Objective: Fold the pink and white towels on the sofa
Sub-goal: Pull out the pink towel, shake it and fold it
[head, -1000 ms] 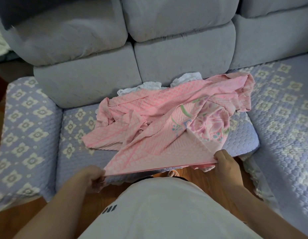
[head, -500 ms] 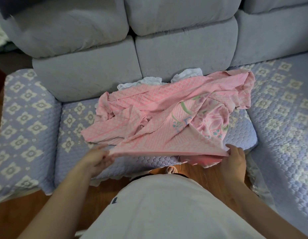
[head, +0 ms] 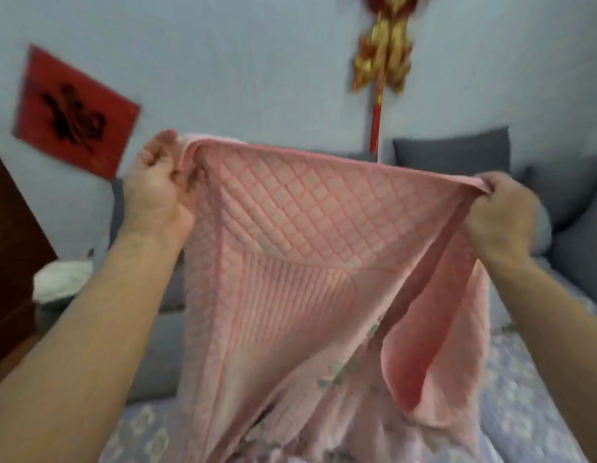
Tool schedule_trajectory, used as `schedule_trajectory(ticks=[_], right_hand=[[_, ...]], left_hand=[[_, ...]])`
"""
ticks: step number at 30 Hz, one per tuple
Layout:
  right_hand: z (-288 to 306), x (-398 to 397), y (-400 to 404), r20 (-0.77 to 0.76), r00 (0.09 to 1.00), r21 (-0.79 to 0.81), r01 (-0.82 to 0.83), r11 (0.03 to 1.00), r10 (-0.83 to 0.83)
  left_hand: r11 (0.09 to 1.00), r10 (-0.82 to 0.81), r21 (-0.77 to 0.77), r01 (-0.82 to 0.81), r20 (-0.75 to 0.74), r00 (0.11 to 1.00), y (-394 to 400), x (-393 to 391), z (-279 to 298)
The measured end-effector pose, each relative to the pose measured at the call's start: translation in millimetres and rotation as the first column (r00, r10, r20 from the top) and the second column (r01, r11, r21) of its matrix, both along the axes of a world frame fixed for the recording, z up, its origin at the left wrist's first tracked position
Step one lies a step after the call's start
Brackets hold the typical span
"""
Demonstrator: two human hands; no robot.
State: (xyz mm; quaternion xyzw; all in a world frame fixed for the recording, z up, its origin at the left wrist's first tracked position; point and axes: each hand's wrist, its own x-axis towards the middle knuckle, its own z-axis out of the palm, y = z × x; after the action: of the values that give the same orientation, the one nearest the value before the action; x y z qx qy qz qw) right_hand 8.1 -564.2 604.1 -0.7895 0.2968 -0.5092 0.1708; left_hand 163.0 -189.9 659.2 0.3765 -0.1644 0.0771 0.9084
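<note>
Raised off sofa (head: 163, 355), pink towel (head: 310, 235) — both hands' (head: 157, 192) (head: 500, 212) grip apparently pinching top edge

We see the raised pink towel (head: 310, 248) screening the sofa (head: 524, 412) centre; open air lies outside both our forearms.

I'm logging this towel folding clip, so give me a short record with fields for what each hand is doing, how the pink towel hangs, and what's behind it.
left hand: left hand grips one top corner of the pink towel
right hand: right hand grips the other top corner
towel state: held up and spread between both hands, top edge taut, lower part hanging in folds toward the sofa
towel pattern: quilted diamonds above, stripes below
background: red paper sign and red and gold hanging ornament on the wall
image quality: motion-blurred
</note>
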Motion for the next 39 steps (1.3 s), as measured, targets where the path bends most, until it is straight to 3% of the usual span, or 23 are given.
schedule_trajectory(ticks=[3, 5, 8, 10, 12, 15, 18, 21, 24, 28, 30, 32, 35, 39], right_hand=[[97.2, 3.4, 0.2, 0.209, 0.976, -0.142, -0.030, 0.989, 0.059], [118.8, 6.7, -1.2, 0.188, 0.967, -0.120, -0.151, 0.981, 0.172], [96.0, 12.3, -4.1, -0.141, 0.918, 0.082, -0.363, 0.928, 0.371], [63.2, 16.5, -1.7, -0.343, 0.845, 0.126, -0.391, 0.912, 0.410], [31.2, 22.2, 5.7, -0.392, 0.838, 0.088, -0.377, 0.922, 0.380], [-10.4, 27.2, 19.1, -0.263, 0.813, 0.256, -0.461, 0.850, 0.520], [-40.7, 22.6, 24.3, -0.148, 0.688, 0.412, -0.610, 0.677, 0.711], [-62.3, 14.6, 35.5, -0.137, 0.540, 0.556, -0.652, 0.515, 0.831], [-86.7, 9.0, 54.9, -0.338, 0.417, 0.584, -0.611, 0.535, 0.844], [-136.0, -0.5, 80.3, -0.585, 0.174, 0.626, -0.524, 0.577, 0.792], [-169.0, -6.8, 89.9, -0.643, 0.099, 0.656, -0.440, 0.613, 0.759], [-196.9, -14.4, 94.6, -0.642, 0.078, 0.688, -0.381, 0.618, 0.763], [-227.2, -30.5, 101.4, -0.505, 0.091, 0.803, -0.316, 0.506, 0.858], [-262.4, -58.4, 129.0, -0.435, 0.266, 0.709, -0.488, 0.509, 0.860]], left_hand=[[0.995, 0.080, -0.077, -0.067, 0.187, 0.979, 8.5, 0.5, 87.4], [0.991, 0.129, -0.074, -0.114, 0.242, 0.962, 20.5, -0.1, 109.5], [0.979, 0.198, -0.080, -0.188, 0.145, 0.969, 38.3, 4.2, 100.9], [0.956, 0.293, -0.028, -0.292, 0.050, 0.955, 44.5, 9.7, 76.9], [0.936, 0.350, 0.039, -0.349, -0.026, 0.936, 46.6, 17.3, 46.8], [0.874, 0.458, 0.226, -0.430, -0.091, 0.884, 56.2, 35.4, 10.9], [0.770, 0.591, 0.427, -0.473, -0.199, 0.782, 82.3, 51.3, -8.6], [0.832, 0.542, 0.354, -0.428, -0.352, 0.763, 102.0, 54.4, -20.3], [0.887, 0.450, 0.311, -0.343, -0.410, 0.793, 109.9, 49.6, -32.5], [0.858, 0.450, 0.447, -0.253, -0.417, 0.789, 110.7, 39.8, -59.9], [0.847, 0.439, 0.487, -0.211, -0.419, 0.795, 103.8, 32.7, -75.4], [0.843, 0.433, 0.504, -0.190, -0.425, 0.795, 96.2, 26.9, -87.3], [0.839, 0.423, 0.520, -0.162, -0.434, 0.796, 92.0, 23.6, -97.0], [0.824, 0.419, 0.551, -0.132, -0.434, 0.798, 93.7, 25.9, -102.8]])
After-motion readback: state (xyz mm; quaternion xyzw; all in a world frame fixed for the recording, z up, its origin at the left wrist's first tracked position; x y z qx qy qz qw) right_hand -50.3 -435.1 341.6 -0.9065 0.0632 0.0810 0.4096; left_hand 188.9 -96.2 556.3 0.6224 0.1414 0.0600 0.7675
